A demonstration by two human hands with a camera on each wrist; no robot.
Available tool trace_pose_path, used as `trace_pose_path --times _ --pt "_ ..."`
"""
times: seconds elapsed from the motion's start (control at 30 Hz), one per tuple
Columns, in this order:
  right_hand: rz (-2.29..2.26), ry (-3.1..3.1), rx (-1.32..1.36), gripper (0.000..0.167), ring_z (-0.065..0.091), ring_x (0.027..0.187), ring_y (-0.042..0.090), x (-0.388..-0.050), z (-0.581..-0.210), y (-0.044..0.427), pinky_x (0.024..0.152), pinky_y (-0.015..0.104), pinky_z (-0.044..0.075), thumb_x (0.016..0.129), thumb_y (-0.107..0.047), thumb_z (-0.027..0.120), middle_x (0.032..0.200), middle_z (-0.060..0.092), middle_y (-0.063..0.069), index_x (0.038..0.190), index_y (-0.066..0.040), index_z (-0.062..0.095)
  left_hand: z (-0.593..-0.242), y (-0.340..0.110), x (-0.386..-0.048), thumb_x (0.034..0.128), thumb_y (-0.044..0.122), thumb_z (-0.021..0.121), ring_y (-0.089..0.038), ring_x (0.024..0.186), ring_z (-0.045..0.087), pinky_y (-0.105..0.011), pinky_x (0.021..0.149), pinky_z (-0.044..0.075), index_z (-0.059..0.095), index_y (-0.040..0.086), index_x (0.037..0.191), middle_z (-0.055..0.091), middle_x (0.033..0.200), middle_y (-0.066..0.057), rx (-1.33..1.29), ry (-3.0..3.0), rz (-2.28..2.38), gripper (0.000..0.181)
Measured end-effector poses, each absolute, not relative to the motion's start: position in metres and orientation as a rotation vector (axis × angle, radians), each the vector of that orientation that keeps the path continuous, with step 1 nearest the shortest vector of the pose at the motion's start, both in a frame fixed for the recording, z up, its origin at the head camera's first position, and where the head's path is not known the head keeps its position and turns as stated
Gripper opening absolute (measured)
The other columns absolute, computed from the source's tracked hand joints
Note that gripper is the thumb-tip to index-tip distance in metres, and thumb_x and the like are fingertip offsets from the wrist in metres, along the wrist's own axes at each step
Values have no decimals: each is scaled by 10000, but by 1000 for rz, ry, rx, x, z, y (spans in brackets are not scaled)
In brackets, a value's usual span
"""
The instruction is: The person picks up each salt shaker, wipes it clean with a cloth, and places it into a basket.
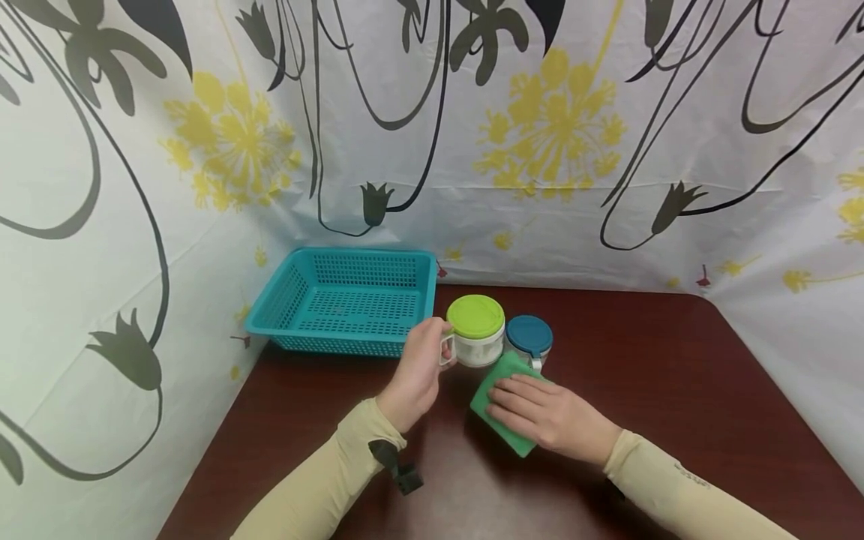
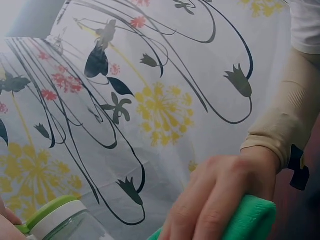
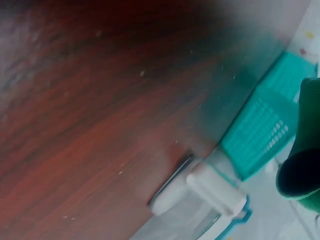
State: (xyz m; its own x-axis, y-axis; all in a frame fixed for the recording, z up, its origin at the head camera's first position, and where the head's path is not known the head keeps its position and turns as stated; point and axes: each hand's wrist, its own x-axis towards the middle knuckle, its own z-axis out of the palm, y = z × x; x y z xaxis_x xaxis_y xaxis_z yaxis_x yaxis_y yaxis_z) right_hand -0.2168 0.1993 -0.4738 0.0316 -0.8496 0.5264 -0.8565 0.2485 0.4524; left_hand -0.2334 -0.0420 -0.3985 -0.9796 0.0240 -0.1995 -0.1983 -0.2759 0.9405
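Observation:
My left hand [image 1: 416, 375] grips the white handle of a clear jar with a lime-green lid [image 1: 475, 316]. In the left wrist view that jar [image 2: 67, 220] shows at the bottom left, with only a little of the hand beside it. My right hand [image 1: 543, 416] holds a folded green cloth [image 1: 496, 401], its fingers laid over the top. The cloth [image 2: 252, 217] also shows under those fingers in the left wrist view. Just behind it stands a second clear jar with a blue lid [image 1: 529, 334], close beside the first and partly hidden by the cloth.
A turquoise perforated basket [image 1: 324, 345] stands at the back left of the dark red-brown table [image 1: 648, 375]. Patterned white sheeting [image 1: 418, 150] hangs behind and along the sides. The right wrist view shows the table surface, blurred, with the basket [image 3: 265, 132] at right.

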Motion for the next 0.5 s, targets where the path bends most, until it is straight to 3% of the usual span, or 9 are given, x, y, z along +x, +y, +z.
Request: trace_pose_path --times 0.1,0.2,0.3,0.37,0.5 --pt "136 -1863 1501 414 638 1164 327 -223 -472 209 931 500 524 965 -8 409 1288 650 149 1289 -27 667 -398 -42 -234 955 197 501 -225 758 469 -416 808 482 488 97 825 434 816 -71 -227 1798 2397 164" --pt "250 -1921 1402 552 644 1143 339 -229 -469 219 900 527 529 757 -6 554 1280 655 138 1296 -36 666 -399 -41 -234 952 207 509 -227 778 479 -418 813 485 486 104 815 442 826 -69 -250 1796 2400 173" --pt "327 -1986 1242 676 645 1138 329 -234 -465 228 869 533 536 625 18 664 1276 658 116 1296 -63 675 -399 -41 -234 952 212 509 -228 790 482 -416 809 484 479 105 802 439 819 -69 -268 1793 2408 187" --pt "381 -2039 1098 713 646 1136 304 -236 -462 233 839 510 547 592 25 701 1274 659 90 1296 -88 679 -401 -40 -235 949 212 510 -226 785 480 -411 800 481 477 106 795 434 806 -67 -280 1785 2419 190" --pt "571 -2147 771 632 645 1117 221 -233 -456 233 869 366 518 686 4 704 1262 661 14 1297 -155 683 -404 -39 -235 945 208 521 -220 754 473 -384 759 468 483 104 794 430 791 -66 -290 1766 2459 187"
